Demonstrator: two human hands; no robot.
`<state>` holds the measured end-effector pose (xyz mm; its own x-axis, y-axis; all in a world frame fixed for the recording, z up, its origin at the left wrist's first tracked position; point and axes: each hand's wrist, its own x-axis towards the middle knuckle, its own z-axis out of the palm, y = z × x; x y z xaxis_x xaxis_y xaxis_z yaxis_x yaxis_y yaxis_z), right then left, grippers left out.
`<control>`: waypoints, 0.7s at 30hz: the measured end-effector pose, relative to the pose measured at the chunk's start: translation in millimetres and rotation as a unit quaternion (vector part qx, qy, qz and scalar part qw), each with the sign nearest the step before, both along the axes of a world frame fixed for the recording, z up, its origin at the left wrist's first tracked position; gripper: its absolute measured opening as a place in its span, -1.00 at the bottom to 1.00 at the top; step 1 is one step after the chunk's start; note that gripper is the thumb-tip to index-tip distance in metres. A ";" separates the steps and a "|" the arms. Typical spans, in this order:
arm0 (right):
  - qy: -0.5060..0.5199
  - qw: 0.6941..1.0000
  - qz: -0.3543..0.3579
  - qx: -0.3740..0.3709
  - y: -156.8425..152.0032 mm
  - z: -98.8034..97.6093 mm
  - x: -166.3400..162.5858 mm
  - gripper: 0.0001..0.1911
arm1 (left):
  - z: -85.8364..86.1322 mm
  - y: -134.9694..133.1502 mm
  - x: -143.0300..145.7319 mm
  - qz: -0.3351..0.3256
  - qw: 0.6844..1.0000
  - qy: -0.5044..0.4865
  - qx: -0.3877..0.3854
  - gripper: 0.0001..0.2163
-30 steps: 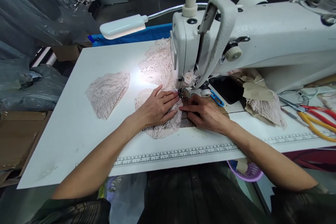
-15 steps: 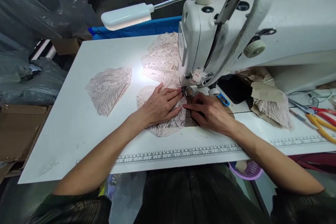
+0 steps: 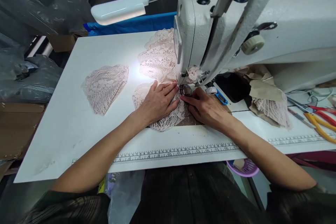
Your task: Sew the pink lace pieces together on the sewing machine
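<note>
Under my left hand [image 3: 159, 102] lies a pale pink lace piece [image 3: 168, 121]. That hand is flat, fingers stretched toward the presser foot [image 3: 186, 90] of a white sewing machine [image 3: 194, 31]. My right hand [image 3: 206, 106] is on the other side, its index fingertip at the lace edge just in front of the foot. Its other fingers are curled in, and their tips are partly hidden. More lace [image 3: 159, 57] is bunched behind, against the machine head. A separate folded lace piece [image 3: 106, 87] rests on the table to the left.
A lamp [image 3: 119, 9] on a bendable neck lights the white table [image 3: 65, 126]. A printed ruler [image 3: 170, 153] runs along its front edge. On the right are a blue thread snipper [image 3: 222, 97], fabric scraps [image 3: 270, 101] and orange-handled scissors [image 3: 319, 126]. A purple basket [image 3: 244, 169] sits below.
The lace under my hands has slid slightly forward toward the presser foot. My right hand has moved forward with its fingertip closer to the foot. The view has shifted a little.
</note>
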<state>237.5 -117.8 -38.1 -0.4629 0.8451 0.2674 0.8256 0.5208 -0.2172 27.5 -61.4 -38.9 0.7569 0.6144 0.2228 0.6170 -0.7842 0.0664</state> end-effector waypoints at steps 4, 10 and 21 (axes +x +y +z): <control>0.026 0.999 -0.015 -0.018 1.7 -3.4 3.2 -0.61 | -2.4 -8.1 5.0 0.039 0.999 -0.011 0.005 -0.58; 0.200 0.974 -0.091 -0.048 5.9 -1.5 14.4 -0.67 | 1.0 -2.6 -5.2 0.001 0.994 -0.094 0.048 -0.63; 0.204 0.971 -0.105 -0.068 3.9 3.0 9.4 -0.68 | 5.1 -13.9 -9.6 -0.191 0.976 -0.104 -0.016 -0.80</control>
<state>246.9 -113.8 -35.1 -0.1560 0.9495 0.2722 0.7405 0.2948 -0.6040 17.9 -75.3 -33.8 0.8729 0.3047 0.3811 0.2503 -0.9501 0.1863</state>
